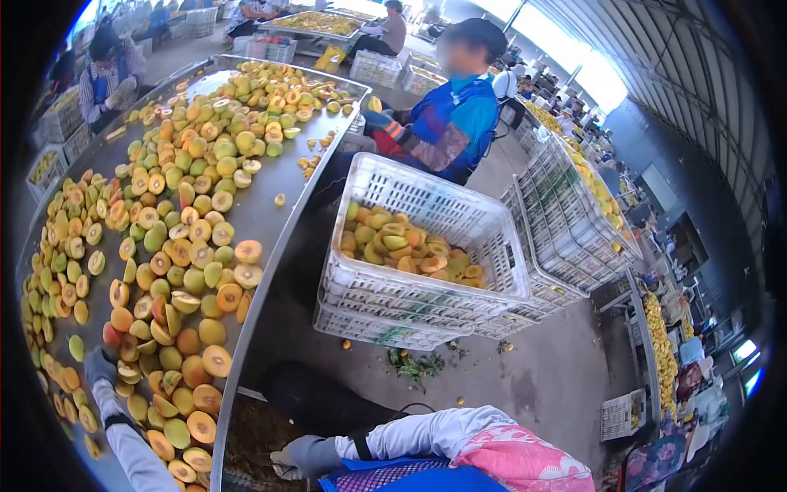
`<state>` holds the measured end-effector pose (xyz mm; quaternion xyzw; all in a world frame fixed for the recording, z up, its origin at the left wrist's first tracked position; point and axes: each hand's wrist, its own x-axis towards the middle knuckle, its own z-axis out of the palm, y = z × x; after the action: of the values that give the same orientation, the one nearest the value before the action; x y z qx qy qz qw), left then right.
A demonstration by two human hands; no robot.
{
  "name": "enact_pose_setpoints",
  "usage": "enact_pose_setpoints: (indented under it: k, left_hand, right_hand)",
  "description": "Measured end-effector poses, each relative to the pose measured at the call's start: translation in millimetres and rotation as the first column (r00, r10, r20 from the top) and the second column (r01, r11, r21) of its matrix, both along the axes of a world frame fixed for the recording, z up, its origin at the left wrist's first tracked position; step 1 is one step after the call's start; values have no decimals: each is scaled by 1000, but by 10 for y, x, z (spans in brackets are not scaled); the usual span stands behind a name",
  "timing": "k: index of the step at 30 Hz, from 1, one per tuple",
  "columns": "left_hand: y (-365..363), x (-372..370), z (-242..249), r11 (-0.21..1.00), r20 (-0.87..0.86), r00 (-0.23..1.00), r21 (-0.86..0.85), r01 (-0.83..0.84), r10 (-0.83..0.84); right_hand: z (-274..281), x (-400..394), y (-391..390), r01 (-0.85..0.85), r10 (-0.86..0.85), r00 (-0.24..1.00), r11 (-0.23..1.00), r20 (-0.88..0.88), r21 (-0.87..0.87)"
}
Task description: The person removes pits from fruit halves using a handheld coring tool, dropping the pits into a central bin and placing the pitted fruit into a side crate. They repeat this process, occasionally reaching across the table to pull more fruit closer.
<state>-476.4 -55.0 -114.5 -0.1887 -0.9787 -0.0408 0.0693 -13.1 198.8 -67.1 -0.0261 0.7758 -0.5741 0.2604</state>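
My left hand (100, 366), in a grey glove, is at the metal table (275, 283) among many halved yellow peaches (197, 279). A greenish peach half (76, 348) lies just beyond its fingertips. Its fingers are too indistinct to tell whether they grip anything. My right hand (307, 457), also gloved, is low beside the table's edge, close to my body. Its fingers are curled closed, and what may be inside them is hidden. Next to it is a dark area with brownish material (254, 439).
A white plastic crate (426, 193) of peach pieces stands on other crates right of the table. Behind it sits a co-worker (459, 115) in blue. More filled crates (566, 221) stand farther right. Leaves (416, 365) litter the floor. Other people work at tables behind.
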Motion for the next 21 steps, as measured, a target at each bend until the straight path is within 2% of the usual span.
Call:
enact_pose_setpoints:
  k: [1, 3, 4, 5, 6, 7, 8, 9, 10, 11, 12, 13, 14, 15, 16, 17, 18, 19, 20, 21]
  left_hand:
    - [-186, -33, -279, 1000, -112, 994, 28, 14, -11]
    - [-263, 356, -115, 980, 58, 991, 149, -129, 122]
    - [-317, 544, -50, 976, 115, 987, 173, -131, 112]
    - [-384, 720, -9, 971, 171, 980, 195, -137, 104]
    - [-475, 884, -5, 970, 164, 981, 199, -137, 105]
    - [-601, 1042, -9, 948, 139, 990, 311, -70, 27]
    - [-703, 1204, 27, 911, 105, 993, 413, -3, -44]
    - [-698, 1381, 73, 914, 101, 994, 406, -12, -32]
    - [-630, 1575, 88, 754, 51, 998, 657, -9, -33]
    - [-602, 1804, 171, 529, 2, 1000, 848, 7, -17]
    - [-607, 2081, 376, 753, -74, 996, 653, 81, -43]
    - [-498, 2359, 390, 639, -77, 997, 766, 70, -17]
    - [-310, 2760, 677, 627, -89, 986, 762, 160, -143]
    - [-158, 3088, 786, 572, -59, 976, 803, 170, -208]
    - [92, 3497, 1068, 511, -18, 947, 839, 189, -320]
    - [311, 3853, 1204, 400, 33, 921, 906, 136, -389]
    - [466, 4177, 1340, 427, 54, 918, 895, 130, -393]
    - [544, 4371, 1364, 451, 74, 879, 876, 168, -472]
    - [535, 4428, 1212, 358, -5, 873, 911, 205, -487]
    - [513, 4511, 1016, 272, -78, 870, 933, 235, -487]
  right_hand:
    - [-71, 70, -30, 6, -6, 1000, 1000, -15, 6]
    - [-198, 156, -87, 10, 32, 976, 982, -214, 189]
    - [-265, 173, -76, -13, 22, 993, 997, -120, 76]
    - [-78, 214, -9, -11, 21, 992, 997, -127, 82]
    - [270, 221, 71, -7, 10, 999, 998, -48, 62]
    - [456, 256, 86, -4, 3, 999, 999, 32, 38]
    - [362, 280, 37, 31, -34, 998, 998, 47, 51]
    - [253, 289, -21, 67, -65, 997, 996, -43, 60]
    - [146, 283, -79, 107, -105, 993, 994, 57, -17]
    - [201, 280, -97, 149, -133, 977, 985, 164, -89]
    - [372, 281, -95, 196, -152, 954, 968, 257, -155]
    - [533, 278, -100, 244, -160, 923, 946, 350, -213]
    - [509, 282, -142, 291, -187, 925, 908, 330, -301]
    - [330, 248, -215, 341, -178, 911, 833, 372, -435]
    - [365, 223, -263, 414, -179, 873, 763, 453, -497]
    - [445, 178, -247, 489, -173, 829, 686, 532, -538]
    - [552, 186, -236, 517, -58, 810, 539, 584, -665]
    - [641, 216, -234, 551, 68, 787, 371, 613, -748]
    - [656, 247, -261, 401, -81, 899, 547, 430, -735]
    - [939, 318, -216, 384, -110, 916, 521, 385, -763]
